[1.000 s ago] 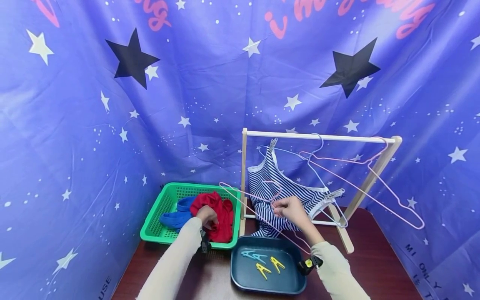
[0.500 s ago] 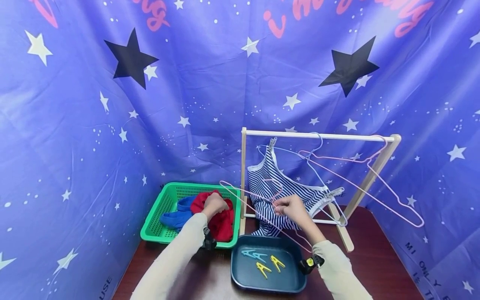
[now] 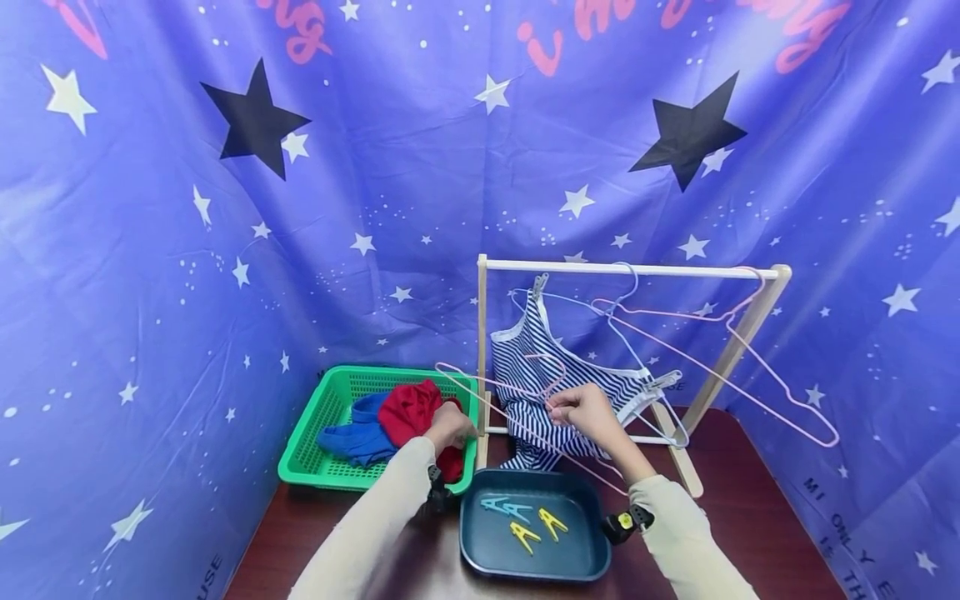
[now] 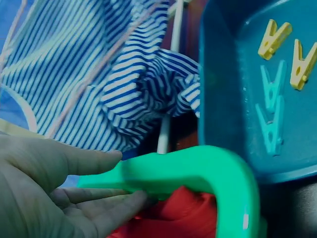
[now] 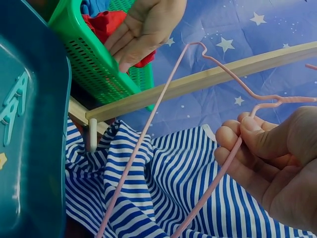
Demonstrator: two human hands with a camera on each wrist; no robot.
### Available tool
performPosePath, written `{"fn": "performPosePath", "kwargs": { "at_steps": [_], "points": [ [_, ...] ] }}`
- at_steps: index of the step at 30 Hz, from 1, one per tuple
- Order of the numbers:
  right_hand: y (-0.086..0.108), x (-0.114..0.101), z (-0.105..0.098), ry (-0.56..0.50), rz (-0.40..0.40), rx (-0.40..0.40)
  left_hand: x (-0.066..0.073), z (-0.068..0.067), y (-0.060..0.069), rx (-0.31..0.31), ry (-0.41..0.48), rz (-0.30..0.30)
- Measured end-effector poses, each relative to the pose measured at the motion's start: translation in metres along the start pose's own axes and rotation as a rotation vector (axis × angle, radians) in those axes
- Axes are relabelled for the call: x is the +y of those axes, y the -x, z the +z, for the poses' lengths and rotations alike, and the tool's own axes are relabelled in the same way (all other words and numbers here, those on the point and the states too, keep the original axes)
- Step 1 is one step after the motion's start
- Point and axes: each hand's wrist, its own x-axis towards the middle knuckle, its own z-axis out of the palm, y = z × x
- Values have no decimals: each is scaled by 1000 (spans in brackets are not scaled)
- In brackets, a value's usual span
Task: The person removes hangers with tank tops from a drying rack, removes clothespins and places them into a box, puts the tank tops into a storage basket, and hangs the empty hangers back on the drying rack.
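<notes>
My right hand point(image 3: 588, 412) pinches a pink hanger point(image 5: 213, 186) just below its hook, thumb against fingers. My left hand point(image 3: 452, 427) is over the right side of the green basket point(image 3: 300, 467), beside a red garment point(image 3: 405, 410). In the left wrist view its fingers are fairly straight, thumb apart, at the basket rim; whether a fingertip touches the red cloth cannot be seen. A blue garment point(image 3: 352, 437) lies left of the red one. Behind the held hanger, a striped tank top point(image 3: 600, 387) hangs on a light blue hanger point(image 3: 628, 333).
The wooden rack point(image 3: 720, 358) carries the striped top and another pink hanger point(image 3: 787, 387). In front, a dark blue tray point(image 3: 532, 571) holds yellow clothespins point(image 3: 552, 523) and light blue clothespins point(image 3: 506, 507). Grey clips point(image 3: 663, 382) sit on the top's straps.
My left hand has moved right across the red garment toward the basket's right rim. The right hand and its pink hanger have stayed nearly still. The view has shifted slightly.
</notes>
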Motion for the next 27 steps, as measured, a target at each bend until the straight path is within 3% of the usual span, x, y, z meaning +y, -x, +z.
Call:
{"fn": "performPosePath", "kwargs": {
  "at_steps": [6,13,27],
  "points": [
    [3,-2,-6,-11,3,-20,-3,6,1,71,-91,10],
    [6,-15,-19,-5,-50,-13,1,7,-3,76,-180,17],
    [14,-54,-60,28,-89,48,4,1,-4,25,-162,-5]
  ]
}}
